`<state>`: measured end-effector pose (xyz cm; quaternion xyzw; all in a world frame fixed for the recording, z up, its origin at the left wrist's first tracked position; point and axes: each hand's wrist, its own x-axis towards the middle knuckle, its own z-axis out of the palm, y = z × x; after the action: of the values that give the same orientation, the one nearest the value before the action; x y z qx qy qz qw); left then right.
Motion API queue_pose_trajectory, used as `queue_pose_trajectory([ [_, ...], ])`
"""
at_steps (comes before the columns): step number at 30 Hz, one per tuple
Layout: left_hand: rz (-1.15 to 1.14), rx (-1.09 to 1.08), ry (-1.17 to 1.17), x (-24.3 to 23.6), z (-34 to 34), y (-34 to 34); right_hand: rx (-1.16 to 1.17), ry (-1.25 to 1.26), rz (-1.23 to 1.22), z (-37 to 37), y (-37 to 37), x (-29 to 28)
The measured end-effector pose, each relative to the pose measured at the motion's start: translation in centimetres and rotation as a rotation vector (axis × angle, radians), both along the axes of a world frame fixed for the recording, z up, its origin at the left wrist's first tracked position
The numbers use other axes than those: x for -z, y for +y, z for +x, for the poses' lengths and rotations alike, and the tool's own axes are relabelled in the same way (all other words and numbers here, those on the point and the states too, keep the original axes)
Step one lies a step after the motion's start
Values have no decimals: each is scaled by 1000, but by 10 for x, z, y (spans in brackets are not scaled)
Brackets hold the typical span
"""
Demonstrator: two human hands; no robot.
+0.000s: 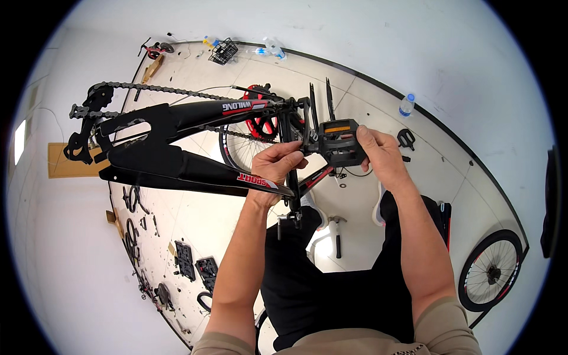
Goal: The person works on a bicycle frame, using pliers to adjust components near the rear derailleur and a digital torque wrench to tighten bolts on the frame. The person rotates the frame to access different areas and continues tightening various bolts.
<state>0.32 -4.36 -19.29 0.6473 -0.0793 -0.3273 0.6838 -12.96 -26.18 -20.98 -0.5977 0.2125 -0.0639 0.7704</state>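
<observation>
A black bicycle pedal (341,156) with an orange reflector is held by its outer edge in my right hand (381,155), thumb on top. My left hand (277,165) is closed in a pinch at the end of the crank arm (306,127), where the pedal's axle meets it; the fingers partly cover that joint. The left wrist lies beside the black frame (148,157), which stretches away to the left. A chain (171,90) runs from the derailleur (89,133) toward the red and black chainring (260,121).
On the tiled floor lie a hammer (338,236), another pedal (406,139) and a tool case (184,260). A wheel (492,270) leans at the right. A wire basket (223,51) and several bottles line the far wall. Loose parts are scattered at the left.
</observation>
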Motion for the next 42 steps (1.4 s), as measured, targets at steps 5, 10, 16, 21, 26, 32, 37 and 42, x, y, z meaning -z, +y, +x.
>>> queue_pose_trajectory([
  [5,-21,-16,20,1,1,1,2,-120,154,-1,3,-6],
  [10,-38,4,19,1,0,1,-3,-150,345,-1,3,-14],
  [16,-28,-1,-8,2,2,3,-132,-281,642,-9,-9,-15],
  [21,-23,-1,-9,4,4,6,-124,-6,324,-6,-12,-8],
  [26,-29,-10,6,0,3,4,-22,99,56,-1,-5,-3],
  [32,-24,-17,10,-1,2,5,7,-10,-2,0,1,-2],
  [37,-36,-5,4,0,2,4,69,-141,24,-2,9,-17],
  [42,-25,-6,7,1,3,5,-22,-215,350,-5,0,-11],
])
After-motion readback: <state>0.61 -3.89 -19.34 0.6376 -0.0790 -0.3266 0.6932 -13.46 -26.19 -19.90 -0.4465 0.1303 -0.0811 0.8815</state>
